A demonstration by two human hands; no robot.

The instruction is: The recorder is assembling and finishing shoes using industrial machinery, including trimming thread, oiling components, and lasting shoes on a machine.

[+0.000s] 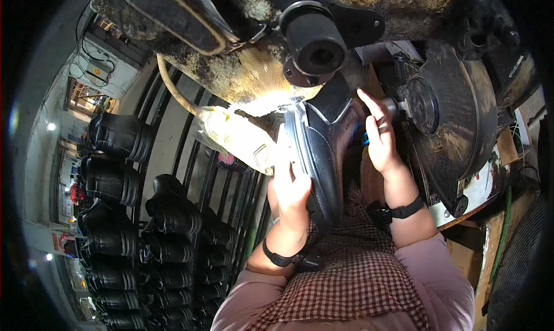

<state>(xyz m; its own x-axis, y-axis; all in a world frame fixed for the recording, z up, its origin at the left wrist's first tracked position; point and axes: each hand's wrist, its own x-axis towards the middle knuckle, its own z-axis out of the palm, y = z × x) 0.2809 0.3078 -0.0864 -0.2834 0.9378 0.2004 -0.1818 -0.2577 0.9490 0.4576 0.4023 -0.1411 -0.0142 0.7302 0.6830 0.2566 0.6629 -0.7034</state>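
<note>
A black leather boot (324, 140) is tilted upright in front of me, its upper end close under the machine head (259, 80) and its ribbed sole edge turned to the left. My left hand (290, 187) is pressed along that sole edge, thumb toward the boot and fingers pointing up, partly washed out by bright light. To the right of the boot, my right hand (380, 135) has its fingers stretched upward beside the leather. Whether it touches the boot I cannot tell. Where the boot meets the machine is largely hidden by glare and dark parts.
A grimy machine with a black cylinder (316, 42) hangs over the work. On its right is a large dark wheel (444, 112). A brightly lit pale machine part (236, 138) juts out left of my left hand. Racks of black boots (167, 250) line the left.
</note>
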